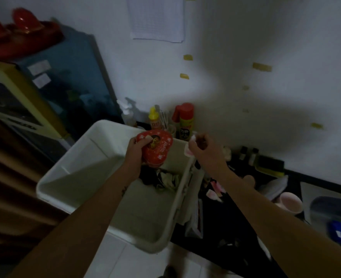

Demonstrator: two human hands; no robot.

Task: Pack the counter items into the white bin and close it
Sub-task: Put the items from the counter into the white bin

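Both forearms point(97, 207) are reaching forward, toward the wall. Left hand point(134, 151) is curling its fingers and thumb round a red heart-shaped tin point(157, 149), holding it above the far end of the white bin point(81, 157). Right hand point(203, 149) is pinching a small pink-and-white bottle point(189, 146) just over the bin's right rim.

As I judge it, the tin is looking smooth and glossy, so a loose grip could be letting it slide and clatter onto the crumpled dark and pale things point(161, 177) lying in the bin below. The little bottle is hanging right at the rim, so it could be striking the edge and dropping onto the cluttered black counter point(231, 217).

The bin is looking like matte, rigid plastic with rounded corners. Behind it a red-capped spray can point(185, 119) and a yellow-capped bottle point(153, 117) are standing upright by the wall, where a stray elbow could be knocking them over.
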